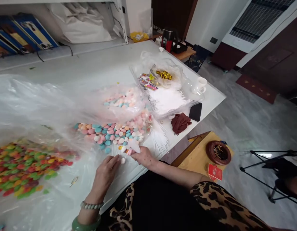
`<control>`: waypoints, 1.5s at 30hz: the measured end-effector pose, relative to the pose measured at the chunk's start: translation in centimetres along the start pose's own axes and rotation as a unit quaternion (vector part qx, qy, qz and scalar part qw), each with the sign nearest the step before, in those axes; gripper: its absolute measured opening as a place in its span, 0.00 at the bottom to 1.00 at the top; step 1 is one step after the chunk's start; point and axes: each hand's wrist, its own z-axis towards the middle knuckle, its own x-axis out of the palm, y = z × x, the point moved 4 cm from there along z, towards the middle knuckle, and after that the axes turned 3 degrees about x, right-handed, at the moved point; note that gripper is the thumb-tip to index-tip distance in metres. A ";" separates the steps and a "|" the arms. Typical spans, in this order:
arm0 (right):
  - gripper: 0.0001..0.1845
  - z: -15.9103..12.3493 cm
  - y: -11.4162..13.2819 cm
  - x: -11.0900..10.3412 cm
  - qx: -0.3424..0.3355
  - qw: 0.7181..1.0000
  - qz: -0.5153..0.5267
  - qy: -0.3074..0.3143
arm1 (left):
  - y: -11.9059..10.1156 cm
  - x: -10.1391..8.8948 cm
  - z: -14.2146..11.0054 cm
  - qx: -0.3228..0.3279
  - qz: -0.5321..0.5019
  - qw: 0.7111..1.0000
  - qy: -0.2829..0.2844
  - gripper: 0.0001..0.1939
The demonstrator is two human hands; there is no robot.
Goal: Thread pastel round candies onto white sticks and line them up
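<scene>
My right hand (144, 157) is closed around the near end of a candy skewer (125, 150), a short row of white, yellow and pink candies; its stick is hidden. A translucent whitish piece (134, 145) sticks up by those fingers. To the left, my left hand (107, 170) rests low over the table with its fingers pressed together; anything between them is hidden. A single white candy (123, 160) lies just beside its fingertips. Beyond both hands spreads a heap of pastel candies (112, 133), pink, blue, white and orange, spilling from a clear plastic bag (90, 107).
Red, green and yellow ring candies (20, 166) lie on plastic at left. A clear tray (162, 114) holds white sticks (166, 98) and gold ties (164, 75). Loose white sticks (160, 138), a brown cloth (180, 123), a black phone (195, 112) and a white cup (202, 84) are at right.
</scene>
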 end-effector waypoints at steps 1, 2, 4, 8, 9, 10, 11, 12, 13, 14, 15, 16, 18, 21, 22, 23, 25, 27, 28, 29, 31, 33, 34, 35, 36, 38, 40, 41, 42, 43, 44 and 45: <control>0.09 0.0 0.0 0.0 -0.001 1.000 -0.003 0.001 | -0.2 -0.1 0.2 -0.007 0.003 1.000 -0.007 0.19; 0.09 0.0 0.0 -0.1 -0.003 1.000 -0.008 0.001 | -0.4 -0.1 0.2 -0.010 0.010 1.000 -0.019 0.19; 0.09 0.0 0.2 -0.2 -0.009 1.000 -0.015 0.000 | -0.7 0.1 0.2 -0.004 0.025 0.999 -0.039 0.20; 0.08 -0.1 0.3 -0.3 -0.019 1.000 -0.010 0.003 | -0.8 0.8 -0.6 0.038 0.034 0.999 -0.010 0.20; 0.09 -0.1 0.4 -0.2 -0.020 1.000 -0.008 0.005 | -0.8 0.8 -0.8 0.045 0.033 0.998 -0.001 0.20; 0.09 -0.1 0.4 -0.2 -0.021 1.000 -0.006 0.007 | -0.8 0.7 -0.9 0.048 0.032 0.998 0.005 0.20; 0.09 -0.1 0.4 -0.1 -0.021 1.000 -0.006 0.008 | -0.8 0.6 -0.9 0.047 0.030 0.998 0.008 0.20; 0.09 -0.2 0.4 -0.1 -0.021 1.000 -0.007 0.008 | -0.9 0.4 -0.9 0.042 0.030 0.999 0.007 0.20; 0.08 -0.2 0.4 -0.1 -0.021 1.000 -0.009 0.009 | -0.9 0.1 -0.7 0.031 0.030 0.999 -0.001 0.19; 0.08 -0.2 0.4 0.0 -0.019 1.000 -0.011 0.011 | -0.9 -0.2 -0.5 0.012 0.030 0.999 -0.015 0.19; 0.08 -0.2 0.5 0.0 -0.018 1.000 -0.012 0.014 | -0.8 -0.6 -0.2 -0.016 0.028 0.999 -0.035 0.19; 0.07 -0.2 0.5 0.0 -0.017 1.000 -0.012 0.018 | -0.8 -1.0 0.0 -0.051 0.023 0.997 -0.059 0.19; 0.06 -0.4 0.6 -0.1 -0.015 1.000 -0.009 0.026 | -0.9 -1.7 0.4 -0.115 0.009 0.988 -0.102 0.19; 0.07 -0.9 0.6 -0.2 -0.003 1.000 -0.013 0.023 | -1.9 -1.7 0.8 -0.095 -0.012 0.991 -0.093 0.16; 0.07 -0.9 0.5 -0.2 0.006 0.999 -0.024 0.021 | -2.3 -1.2 0.8 -0.059 -0.022 0.996 -0.055 0.16; 0.07 -0.9 0.4 -0.3 0.014 0.999 -0.034 0.017 | -2.5 -0.8 0.7 -0.035 -0.028 0.999 -0.023 0.15; 0.10 -0.7 0.2 -0.3 0.023 0.999 -0.029 0.011 | -2.4 0.0 0.3 -0.023 -0.025 0.999 -0.003 0.16; 0.11 -0.4 0.2 -0.4 0.013 1.000 -0.016 0.011 | -1.7 0.2 -0.4 -0.042 -0.031 0.998 -0.025 0.18; 0.11 -0.3 0.2 -0.4 0.010 1.000 -0.010 0.011 | -1.4 0.2 -0.8 -0.055 -0.040 0.997 -0.043 0.19; 0.11 -0.3 0.2 -0.4 0.009 1.000 -0.004 0.010 | -1.2 0.0 -1.1 -0.067 -0.049 0.995 -0.062 0.19; 0.11 -0.3 0.2 -0.4 0.012 1.000 0.002 0.006 | -0.9 -0.4 -1.5 -0.089 -0.056 0.990 -0.096 0.20; 0.11 -0.4 0.4 -0.3 0.015 1.000 0.004 0.002 | -0.7 -0.8 -1.6 -0.105 -0.048 0.987 -0.111 0.19; 0.11 -0.4 0.5 -0.2 0.015 1.000 0.006 0.002 | -0.7 -0.8 -1.4 -0.108 -0.042 0.988 -0.106 0.17; 0.11 -0.5 0.5 -0.2 0.014 1.000 0.007 0.003 | -0.7 -0.8 -1.3 -0.107 -0.038 0.989 -0.095 0.15; 0.11 -0.5 0.6 -0.1 0.014 1.000 0.010 0.005 | -0.8 -0.7 -1.1 -0.103 -0.037 0.991 -0.081 0.14; 0.11 -0.5 0.6 -0.1 0.016 1.000 0.013 0.010 | -1.0 -0.6 -0.9 -0.095 -0.047 0.992 -0.061 0.12; 0.11 -0.5 0.5 -0.1 0.020 1.000 0.013 0.011 | -1.1 -0.8 -0.8 -0.118 -0.078 0.986 -0.084 0.12; 0.11 -0.4 0.4 -0.2 0.021 1.000 0.013 0.010 | -1.0 -1.1 -0.8 -0.142 -0.101 0.979 -0.105 0.12; 0.12 -0.4 0.4 -0.2 0.022 1.000 0.013 0.007 | -1.0 -1.3 -0.7 -0.166 -0.127 0.970 -0.127 0.11; 0.12 -0.3 0.3 -0.3 0.022 1.000 0.015 0.006 | -0.9 -1.5 -0.6 -0.186 -0.151 0.960 -0.145 0.10; 0.12 -0.3 0.3 -0.3 0.021 1.000 0.017 0.006 | -0.9 -1.7 -0.3 -0.196 -0.172 0.953 -0.154 0.09; 0.12 -0.2 0.4 -0.2 0.020 1.000 0.020 0.007 | -0.9 -1.7 0.1 -0.193 -0.188 0.951 -0.154 0.09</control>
